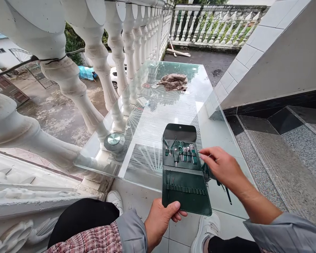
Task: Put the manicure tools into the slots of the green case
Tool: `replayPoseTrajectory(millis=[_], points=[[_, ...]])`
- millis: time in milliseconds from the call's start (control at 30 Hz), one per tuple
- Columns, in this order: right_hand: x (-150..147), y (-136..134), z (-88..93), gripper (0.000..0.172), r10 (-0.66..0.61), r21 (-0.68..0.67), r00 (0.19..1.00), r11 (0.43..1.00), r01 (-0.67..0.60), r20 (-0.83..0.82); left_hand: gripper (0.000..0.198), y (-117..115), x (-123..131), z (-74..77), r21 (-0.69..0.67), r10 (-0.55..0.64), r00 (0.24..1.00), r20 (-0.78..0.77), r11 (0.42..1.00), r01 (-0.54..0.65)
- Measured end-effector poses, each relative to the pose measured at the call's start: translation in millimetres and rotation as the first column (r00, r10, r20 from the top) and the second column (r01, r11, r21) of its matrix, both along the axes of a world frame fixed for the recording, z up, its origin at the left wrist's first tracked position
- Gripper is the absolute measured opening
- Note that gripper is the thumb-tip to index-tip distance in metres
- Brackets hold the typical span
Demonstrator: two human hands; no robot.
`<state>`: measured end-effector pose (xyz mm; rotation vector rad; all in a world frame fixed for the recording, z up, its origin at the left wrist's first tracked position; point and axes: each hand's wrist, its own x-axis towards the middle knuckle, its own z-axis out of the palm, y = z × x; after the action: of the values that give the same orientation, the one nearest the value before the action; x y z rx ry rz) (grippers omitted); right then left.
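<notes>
Manicure case [186,178] stretched open ahead of my left hand [158,220], whose fingers grasped its near edge. Nail clippers [189,154] sat in place, but most lower loops [186,190] stood bare, so it seemed partly filled. Its long axis pointed away from these fingers, snap flap [180,133] farthest. Whether my right hand [222,163], beside it, pinched something, I could not tell.

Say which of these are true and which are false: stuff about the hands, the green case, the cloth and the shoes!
1. The left hand holds the near end of the green case. True.
2. The green case is shut. False: it is open, showing tools.
3. A brown cloth lies on the glass table. True.
4. The right hand touches the cloth. False: it is beside the case.
5. Both shoes are white. True.
</notes>
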<state>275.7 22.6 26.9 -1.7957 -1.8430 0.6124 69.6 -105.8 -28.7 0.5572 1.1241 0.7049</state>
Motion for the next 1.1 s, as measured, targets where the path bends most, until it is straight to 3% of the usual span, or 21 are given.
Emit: replayPoseTrajectory(millis=[67, 133, 233, 333, 467, 600, 700, 767, 967, 1033, 1100], points=[[-25, -10, 3.3, 0.025, 0.186, -0.102, 0.978, 0.975, -0.196, -0.099, 0.061, 0, 0, -0.9, 0.006, 0.004, 1.0, 0.001, 1.0, -0.004], [-46, -19, 4.8, 0.023, 0.318, -0.241, 0.936, 0.906, -0.347, -0.152, 0.062, 1, 0, -1.2, 0.012, 0.006, 1.0, 0.005, 1.0, -0.006], [-64, -26, 3.2, 0.017, 0.391, -0.377, 0.911, 0.831, -0.41, -0.129, 0.062, 1, -1, 0.0, 0.018, 0.01, 1.0, 0.025, 1.0, -0.011], [-68, -27, -1.8, 0.016, 0.387, -0.403, 0.918, 0.828, -0.389, -0.09, 0.061, 2, -2, 2.0, 0.007, 0.016, 0.998, 0.058, 1.0, -0.017], [-62, -16, -7.6, 0.018, 0.294, -0.311, 0.953, 0.901, -0.303, -0.076, 0.06, 2, -1, 2.4, -0.009, 0.026, 0.997, 0.073, 1.0, -0.025], [-43, 6, 1.7, 0.02, 0.048, -0.244, 0.987, 0.966, -0.085, -0.156, 0.058, 0, -1, 0.3, -0.016, 0.011, 0.996, 0.089, 1.0, -0.01], [-15, 17, 16.6, 0.025, -0.139, -0.301, 0.926, 0.953, 0.029, -0.351, 0.057, 0, -2, 0.2, -0.018, -0.005, 0.996, 0.092, 1.0, 0.007], [7, 19, 23.3, 0.031, -0.184, -0.316, 0.897, 0.947, 0.053, -0.402, 0.059, 1, -3, 1.1, -0.014, -0.001, 0.997, 0.08, 1.0, 0.003], [53, 16, 14.0, 0.024, -0.136, -0.451, 0.98, 0.891, 0.058, -0.144, 0.062, 3, -3, 4.6, 0.018, 0.015, 0.999, 0.049, 1.0, -0.015], [51, 15, 10.9, 0.019, -0.082, -0.405, 0.996, 0.91, 0.083, 0.021, 0.061, 3, -2, 6.0, 0.02, 0.011, 0.999, 0.05, 1.0, -0.012], [38, 13, 11.1, 0.016, -0.052, -0.267, 0.99, 0.96, 0.085, 0.13, 0.059, 3, -2, 6.8, 0.013, 0.009, 0.999, 0.048, 1.0, -0.009]])
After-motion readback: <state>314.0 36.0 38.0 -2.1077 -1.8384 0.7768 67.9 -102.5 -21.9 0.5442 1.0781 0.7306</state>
